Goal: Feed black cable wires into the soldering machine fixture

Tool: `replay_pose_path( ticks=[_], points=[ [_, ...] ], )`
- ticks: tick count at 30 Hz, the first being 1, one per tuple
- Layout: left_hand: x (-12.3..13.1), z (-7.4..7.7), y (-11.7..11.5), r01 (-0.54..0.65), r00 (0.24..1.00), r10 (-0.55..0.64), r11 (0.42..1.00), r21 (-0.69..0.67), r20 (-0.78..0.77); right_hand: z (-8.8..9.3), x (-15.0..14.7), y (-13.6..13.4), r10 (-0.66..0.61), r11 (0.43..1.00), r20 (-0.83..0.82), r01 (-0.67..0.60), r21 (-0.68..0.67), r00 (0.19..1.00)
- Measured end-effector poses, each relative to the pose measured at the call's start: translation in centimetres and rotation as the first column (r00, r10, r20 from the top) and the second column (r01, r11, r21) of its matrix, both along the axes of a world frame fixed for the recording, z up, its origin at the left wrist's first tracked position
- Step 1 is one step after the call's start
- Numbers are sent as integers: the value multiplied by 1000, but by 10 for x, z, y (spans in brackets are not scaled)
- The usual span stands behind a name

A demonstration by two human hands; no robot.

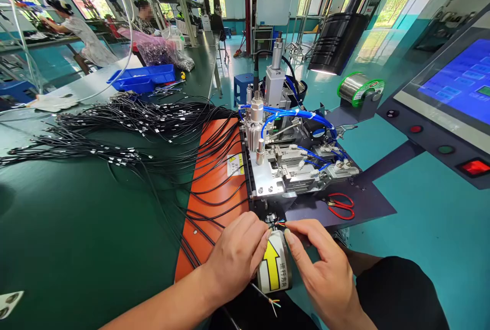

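My left hand [241,248] is closed on a thin black cable, its thumb and forefinger pinching near the stripped end. Thin coloured wires [280,223] fan out from that end toward my right hand [323,263]. The right thumb and forefinger are close to the wire tips; whether they grip them is too small to tell. Just below the fingertips is a rounded part with a yellow arrow label [272,263]. Another cable end [272,303] with bare coloured wires hangs below my left hand. Ahead stands a metal machine [291,161] with blue air tubes.
Black cables [145,121] lie bundled across the green table [115,248] and over an orange cover [214,177]. Red-handled scissors [340,206] lie right of the machine. A solder spool [358,89], a lamp [337,42] and a control screen [459,85] stand at right. Two people sit at far left.
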State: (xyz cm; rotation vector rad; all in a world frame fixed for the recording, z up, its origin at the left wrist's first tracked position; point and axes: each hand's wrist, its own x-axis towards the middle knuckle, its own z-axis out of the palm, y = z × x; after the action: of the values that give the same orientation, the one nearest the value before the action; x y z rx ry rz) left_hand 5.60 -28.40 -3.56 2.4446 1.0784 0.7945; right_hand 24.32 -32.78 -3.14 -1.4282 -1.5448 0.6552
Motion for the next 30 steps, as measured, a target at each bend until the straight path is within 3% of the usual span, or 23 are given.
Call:
replay_pose_path(
  ticks=[4, 10, 17, 20, 22, 25, 27, 30],
  points=[
    [0, 0, 0, -3, 1000, 4, 1000, 21, -21, 2, -2, 5, 19, 995, 27, -22, 95, 999],
    [2, 0, 0, -5, 1000, 7, 999, 49, -26, 6, -8, 12, 7, 999, 19, -8, 54, 1000],
    [0, -1, 0, -7, 1000, 6, 999, 46, 17, -9, -27, 6, -32, 965, 232, -30, 259, 972],
    [-2, -1, 0, -5, 999, 4, 1000, 17, 49, -8, -28, 3, 5, 963, 174, -52, 264, 985],
    [-2, 0, 0, -13, 998, 12, 1000, 4, 59, -5, -21, 3, -32, 978, 52, 21, 209, 998],
    [-1, 1, 0, -13, 998, 14, 1000, -16, 66, -3, -4, 6, -164, 986, -116, 161, -37, 979],
    [0, 2, 0, -15, 998, 16, 1000, -19, 68, -4, 3, 9, -167, 971, -206, 125, -202, 964],
    [0, 3, 0, -20, 998, 21, 1000, -15, 63, -5, 3, 14, -104, 959, -304, 15, -282, 947]
  ],
)
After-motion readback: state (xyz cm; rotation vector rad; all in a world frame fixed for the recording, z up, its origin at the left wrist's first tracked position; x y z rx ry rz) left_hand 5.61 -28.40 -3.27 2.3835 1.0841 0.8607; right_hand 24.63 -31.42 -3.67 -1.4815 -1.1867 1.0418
